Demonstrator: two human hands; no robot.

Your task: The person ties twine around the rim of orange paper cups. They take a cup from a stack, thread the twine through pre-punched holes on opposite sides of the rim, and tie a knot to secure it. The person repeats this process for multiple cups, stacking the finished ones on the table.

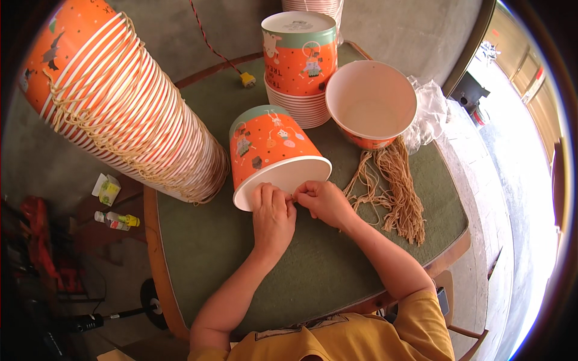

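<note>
An orange paper bucket (277, 141) with a green base band and cartoon figures lies tilted on the table, its white mouth facing me. At the near part of its rim, my left hand (274, 219) is closed, fingers bent into the mouth and thumb towards the right hand. My right hand (322, 201) meets it there in a pinch. Whatever is between the right fingertips is too small or hidden to make out. Just right of that hand, a bundle of tan cords (400, 195) hangs over the table from under an upright open bucket (372, 102).
A tall leaning stack of nested buckets (141, 114), draped with loose cords, rises at the left. Behind stands an upside-down bucket stack (301, 66). Clear plastic wrap (430, 114) lies at the right, a yellow plug (247, 79) at the back. The green tabletop (337, 277) has a wooden edge.
</note>
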